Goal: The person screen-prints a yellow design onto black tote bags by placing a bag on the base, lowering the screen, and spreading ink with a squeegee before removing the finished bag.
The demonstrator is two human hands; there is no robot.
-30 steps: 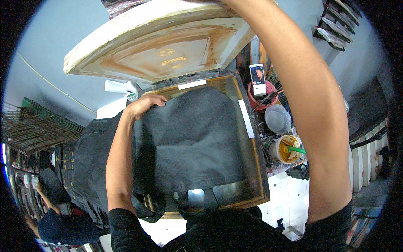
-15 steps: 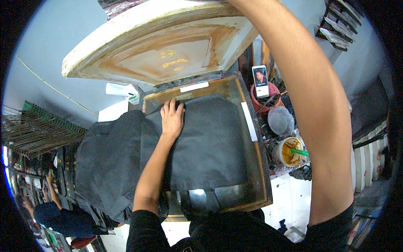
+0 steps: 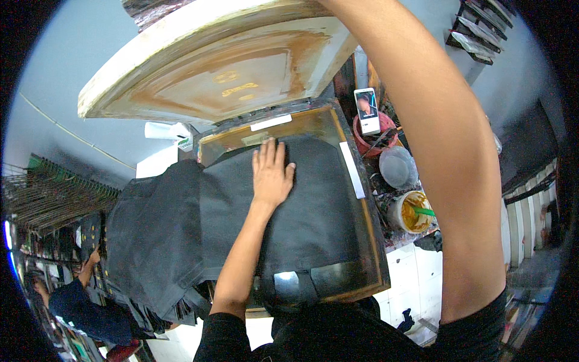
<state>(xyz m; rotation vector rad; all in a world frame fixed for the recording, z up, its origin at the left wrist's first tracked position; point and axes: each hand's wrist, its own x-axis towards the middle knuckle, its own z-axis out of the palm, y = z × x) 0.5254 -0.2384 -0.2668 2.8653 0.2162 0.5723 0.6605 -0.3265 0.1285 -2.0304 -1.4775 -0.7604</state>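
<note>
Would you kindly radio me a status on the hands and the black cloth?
Left hand open, palm down on black cloth; right hand out of view. Cloth lies over board. Left forearm across cloth; screen frame tilted up, apart from it.

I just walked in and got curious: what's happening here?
A person's left hand lies flat on a black fabric bag spread over a board. The right hand is out of view, its arm reaching up beside the raised printing screen. At the right stands a tub of orange-brown ink with a green stick in it.
</note>
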